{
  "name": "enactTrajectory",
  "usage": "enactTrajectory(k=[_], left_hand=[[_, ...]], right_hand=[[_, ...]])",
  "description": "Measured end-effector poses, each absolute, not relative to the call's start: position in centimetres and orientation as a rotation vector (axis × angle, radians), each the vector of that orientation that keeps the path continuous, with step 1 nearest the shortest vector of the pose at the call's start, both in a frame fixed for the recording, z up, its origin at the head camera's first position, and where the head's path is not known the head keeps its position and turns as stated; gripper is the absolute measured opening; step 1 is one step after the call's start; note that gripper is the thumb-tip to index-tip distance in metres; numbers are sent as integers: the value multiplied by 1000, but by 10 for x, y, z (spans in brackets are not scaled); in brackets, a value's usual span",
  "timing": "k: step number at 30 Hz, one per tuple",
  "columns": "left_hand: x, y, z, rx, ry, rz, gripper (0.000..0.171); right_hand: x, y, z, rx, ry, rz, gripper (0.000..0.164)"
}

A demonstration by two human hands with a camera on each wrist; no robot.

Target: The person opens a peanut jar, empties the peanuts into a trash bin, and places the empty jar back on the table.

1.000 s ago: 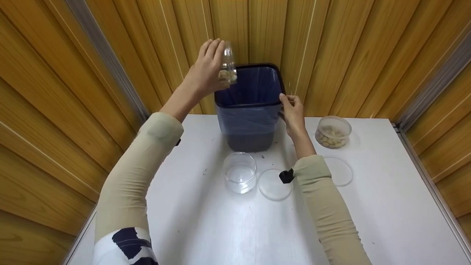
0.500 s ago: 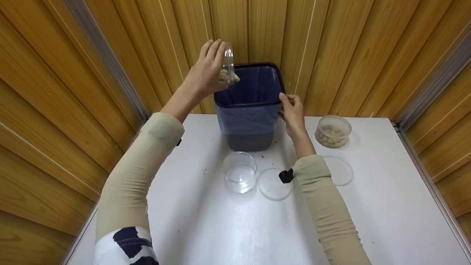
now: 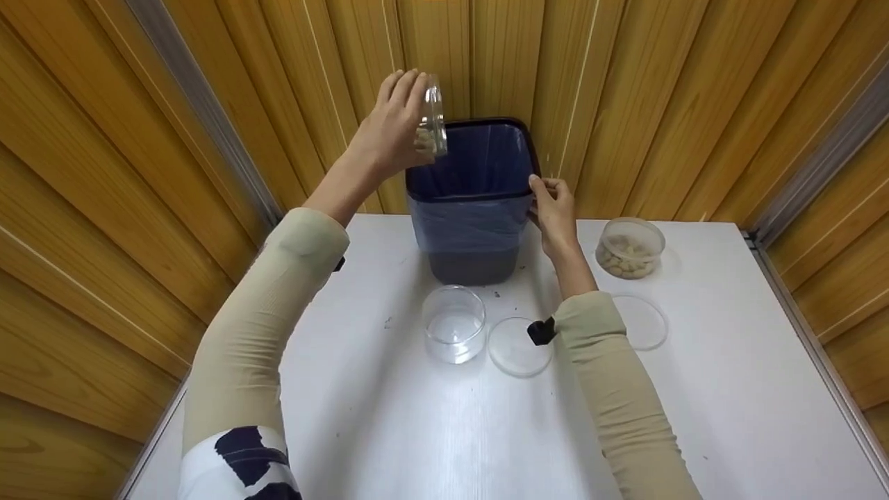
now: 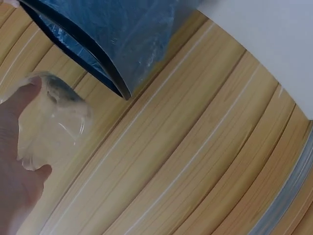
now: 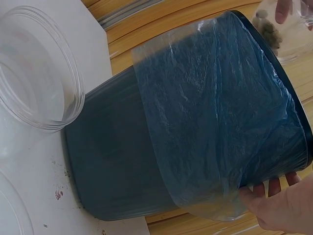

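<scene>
My left hand grips a clear round plastic jar, turned on its side above the left rim of a dark trash can. A few pale nut-like pieces lie in the low side of the jar; my fingers partly hide them. In the left wrist view, thumb and fingers spread around the jar. With its thumb at the rim, my right hand holds the trash can's right side. A blue plastic bag lines the can and folds down over its outside.
An uncovered clear jar stands before the can, with a clear round lid beside it. Farther right are a tub of pale pieces and another lid. Wood-panelled walls enclose the white table. Dark crumbs dot the tabletop.
The jar in my left hand tipped slightly and then rose a little. Half a second ago a piece stuck out at its mouth; now fewer pieces show. The right hand stays put.
</scene>
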State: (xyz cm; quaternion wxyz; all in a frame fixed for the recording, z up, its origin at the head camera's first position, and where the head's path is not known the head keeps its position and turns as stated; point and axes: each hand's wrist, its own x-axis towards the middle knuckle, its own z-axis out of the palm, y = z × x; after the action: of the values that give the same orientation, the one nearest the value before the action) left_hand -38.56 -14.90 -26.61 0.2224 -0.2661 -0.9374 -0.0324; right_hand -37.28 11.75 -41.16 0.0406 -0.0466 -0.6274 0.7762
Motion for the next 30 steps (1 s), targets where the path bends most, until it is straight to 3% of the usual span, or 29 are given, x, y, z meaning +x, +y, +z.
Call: enactTrajectory(k=[14,24,30], left_hand=[[-385,-147,-269,-748,-2619,-125,109],[-384,-149,-278,-749,-2630,-88,112],[-384,-149,-283,-775,-2595,-104,103]], right_hand=[[-371,117,-410,-152,-1929,2384,29],[-352,114,-389,-146,-1970,2392,29],[-353,113,-389,-180,-1975,2403,27]])
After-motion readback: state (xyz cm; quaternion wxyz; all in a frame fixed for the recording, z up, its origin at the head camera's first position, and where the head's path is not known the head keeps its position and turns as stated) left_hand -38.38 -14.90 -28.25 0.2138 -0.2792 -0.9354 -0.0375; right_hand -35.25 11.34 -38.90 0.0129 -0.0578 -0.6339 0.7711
